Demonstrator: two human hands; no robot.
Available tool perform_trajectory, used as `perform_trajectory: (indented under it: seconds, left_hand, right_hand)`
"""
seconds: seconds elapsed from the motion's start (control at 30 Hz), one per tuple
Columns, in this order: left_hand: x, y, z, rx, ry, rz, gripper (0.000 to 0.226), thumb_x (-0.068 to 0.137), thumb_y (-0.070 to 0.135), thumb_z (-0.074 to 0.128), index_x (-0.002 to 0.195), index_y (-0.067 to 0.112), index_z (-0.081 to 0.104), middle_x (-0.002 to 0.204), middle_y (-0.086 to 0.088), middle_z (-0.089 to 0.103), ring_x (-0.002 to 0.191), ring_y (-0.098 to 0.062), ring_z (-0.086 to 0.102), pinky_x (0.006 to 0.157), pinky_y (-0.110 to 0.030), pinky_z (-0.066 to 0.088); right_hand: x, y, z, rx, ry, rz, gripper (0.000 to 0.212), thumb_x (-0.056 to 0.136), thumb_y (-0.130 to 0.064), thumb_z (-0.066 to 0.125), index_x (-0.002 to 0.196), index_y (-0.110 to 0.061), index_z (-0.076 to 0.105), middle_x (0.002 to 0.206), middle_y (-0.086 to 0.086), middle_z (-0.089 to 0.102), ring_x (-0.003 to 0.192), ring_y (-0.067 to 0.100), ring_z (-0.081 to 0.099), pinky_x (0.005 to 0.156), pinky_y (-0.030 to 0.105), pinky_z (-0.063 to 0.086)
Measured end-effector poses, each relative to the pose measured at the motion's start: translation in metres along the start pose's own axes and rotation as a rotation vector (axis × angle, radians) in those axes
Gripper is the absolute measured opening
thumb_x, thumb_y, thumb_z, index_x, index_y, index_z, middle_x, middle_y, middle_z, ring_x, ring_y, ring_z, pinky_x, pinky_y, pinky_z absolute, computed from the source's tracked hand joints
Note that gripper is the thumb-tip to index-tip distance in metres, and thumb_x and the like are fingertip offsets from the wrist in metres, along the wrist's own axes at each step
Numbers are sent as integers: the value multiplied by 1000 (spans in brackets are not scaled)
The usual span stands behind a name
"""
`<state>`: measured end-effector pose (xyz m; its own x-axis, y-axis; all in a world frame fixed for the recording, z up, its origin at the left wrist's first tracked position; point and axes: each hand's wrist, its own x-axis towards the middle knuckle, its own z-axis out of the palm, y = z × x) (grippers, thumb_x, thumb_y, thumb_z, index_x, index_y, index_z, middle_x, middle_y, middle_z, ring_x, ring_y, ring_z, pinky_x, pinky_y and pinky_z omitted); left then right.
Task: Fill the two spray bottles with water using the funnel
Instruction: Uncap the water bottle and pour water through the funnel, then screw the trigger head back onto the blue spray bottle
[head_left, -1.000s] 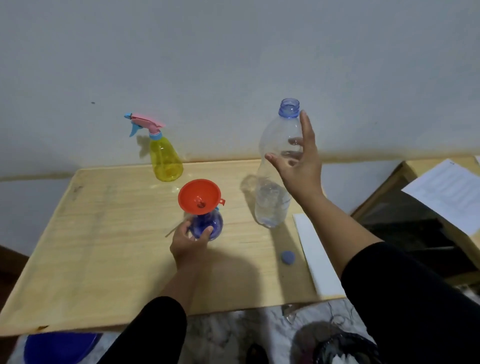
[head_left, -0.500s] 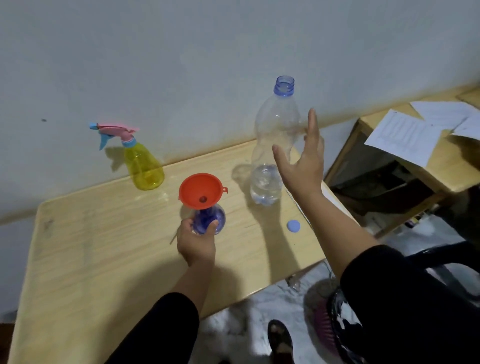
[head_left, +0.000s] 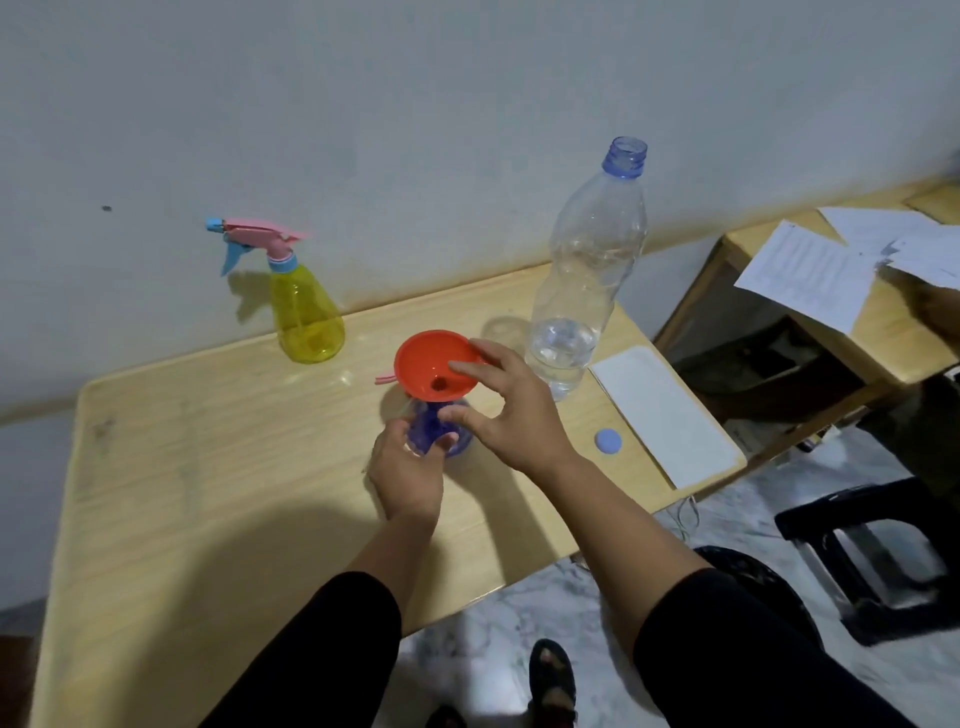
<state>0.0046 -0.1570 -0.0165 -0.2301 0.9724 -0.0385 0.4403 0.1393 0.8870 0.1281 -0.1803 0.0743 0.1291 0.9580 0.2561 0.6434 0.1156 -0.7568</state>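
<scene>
**Steadying funnel on blue bottle**

Sitting at table (head_left: 208, 493) centre, the orange funnel (head_left: 435, 364) is resting in the blue spray bottle (head_left: 434, 428). The left hand (head_left: 408, 475) is gripping that bottle; the right hand (head_left: 511, 410) is pinching the funnel rim. The yellow spray bottle (head_left: 306, 317) is standing at ten o'clock, the water bottle (head_left: 587, 270) at two o'clock.

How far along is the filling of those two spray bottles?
The yellow spray bottle stands with its sprayer on, apparently done. The blue spray bottle is in hand: the left hand grips it, the right hand takes the orange funnel. Its sprayer is not on yet. The water bottle stands nearly empty.
</scene>
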Motion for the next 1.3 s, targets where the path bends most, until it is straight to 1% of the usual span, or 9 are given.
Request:
perform_trajectory:
  seconds: [0.1, 0.23, 0.4, 0.53, 0.77, 0.9, 1.03, 1.2, 1.3]
  left_hand:
    - [2, -1, -2, 26, -18, 26, 30, 67, 30, 79, 88, 21, 59, 85, 2, 64, 85, -20, 60, 75, -29, 43]
    - [1, -1, 0, 27, -18, 29, 37, 67, 26, 78, 98, 16, 62, 95, -3, 68, 93, -22, 61, 82, -32, 45]
    - [1, -2, 0, 8, -22, 31, 41, 66, 30, 80, 100, 16, 62, 96, 0, 67, 94, -20, 60, 84, -34, 47]
    - [1, -3, 1, -6, -26, 36, 43, 66, 32, 80, 102, 17, 62, 98, 0, 67, 95, -19, 61, 85, -38, 49]
    - [0, -3, 1, -10, -29, 44, 45, 66, 31, 81, 103, 17, 62, 100, 0, 67, 96, -18, 60, 85, -39, 50]
    - [1, -5, 0, -21, -40, 49, 45, 65, 32, 81, 103, 20, 62, 98, 3, 67, 94, -16, 60, 84, -41, 51]
    - [-1, -6, 1, -42, -33, 46, 44, 63, 30, 83, 102, 22, 62, 95, 8, 65, 92, -14, 60, 82, -41, 52]
    - [-3, -3, -2, -57, -26, 67, 45, 63, 21, 83, 104, 19, 64, 94, 8, 63, 88, -14, 59, 78, -37, 54]
    - [-1, 6, -5, 3, -73, 3, 43, 65, 23, 82, 104, 20, 64, 95, 7, 62, 84, -14, 58, 73, -27, 46]
  right_hand:
    - [2, 1, 2, 17, 25, 10, 35, 74, -22, 79, 107, -18, 71, 135, 3, 52, 124, 17, 47, 104, 23, 35]
    - [6, -1, -2, 48, 103, 13, 19, 76, -15, 77, 95, -16, 75, 127, 4, 59, 114, 12, 53, 96, 9, 35]
    - [8, 1, -7, 24, 77, 13, 19, 76, -18, 77, 95, -17, 76, 127, 3, 60, 115, 12, 54, 95, 6, 34]
    - [8, 3, -11, -1, 62, 33, 20, 78, -17, 75, 97, -16, 75, 128, 4, 60, 118, 13, 53, 93, -2, 28]
    - [11, 2, -12, -16, 34, 27, 21, 79, -16, 74, 99, -14, 75, 127, 5, 61, 118, 17, 55, 97, 12, 33]
    - [17, -2, -15, 62, 85, 41, 18, 79, -16, 74, 97, -14, 75, 123, 5, 63, 110, 8, 55, 93, 4, 36]
    - [35, -9, -17, 204, 148, 77, 16, 81, -16, 72, 97, -15, 75, 115, -2, 65, 108, 9, 58, 98, 27, 45]
    - [63, 3, -7, 310, 222, 171, 17, 83, -17, 70, 100, -17, 73, 109, -6, 65, 100, 12, 60, 91, 26, 47]
    - [78, 22, 8, 295, 233, 297, 15, 87, -18, 65, 101, -18, 71, 107, -1, 69, 102, 16, 62, 90, 26, 46]
